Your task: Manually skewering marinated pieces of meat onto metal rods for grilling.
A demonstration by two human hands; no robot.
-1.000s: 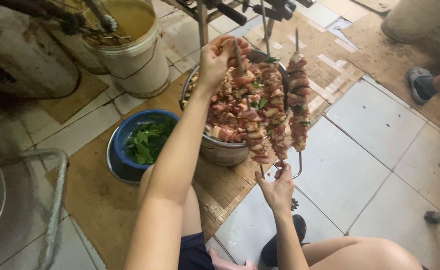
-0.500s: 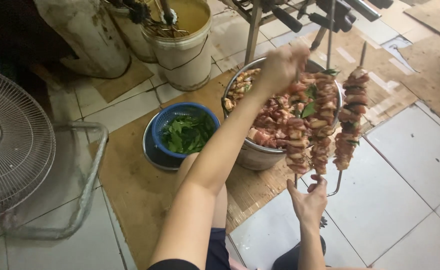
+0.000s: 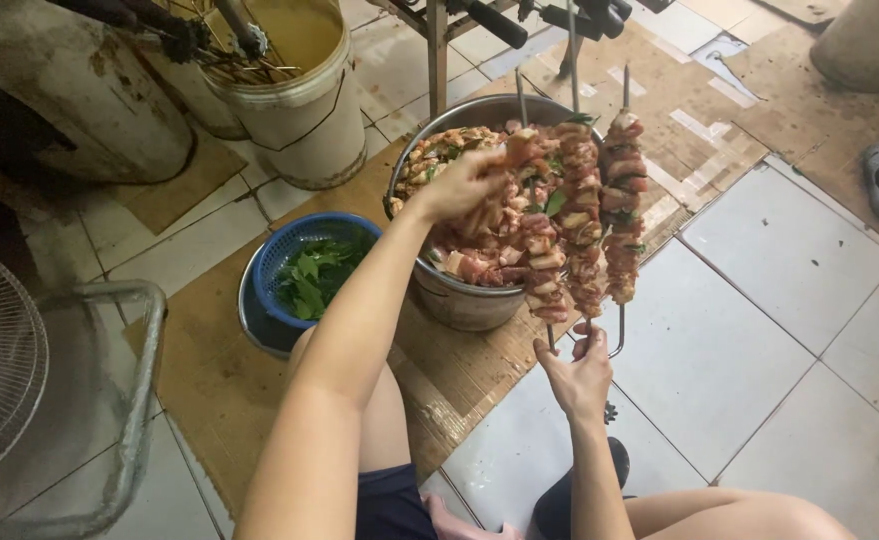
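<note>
While the right hand [image 3: 582, 372] grips the skewers' [image 3: 585, 215] lower ends, they rise above it. Beside them, the left hand [image 3: 463, 183] pinches a meat piece [image 3: 522, 148] over the pot [image 3: 460, 300].

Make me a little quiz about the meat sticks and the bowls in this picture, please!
1. True or false: the right hand grips the skewers at their lower ends.
2. What lies in the blue basket? A) green leaves B) eggs C) bread
3. Fill in: the left hand touches meat above the metal ____.

Key: 1 true; 2 A; 3 pot.
</note>
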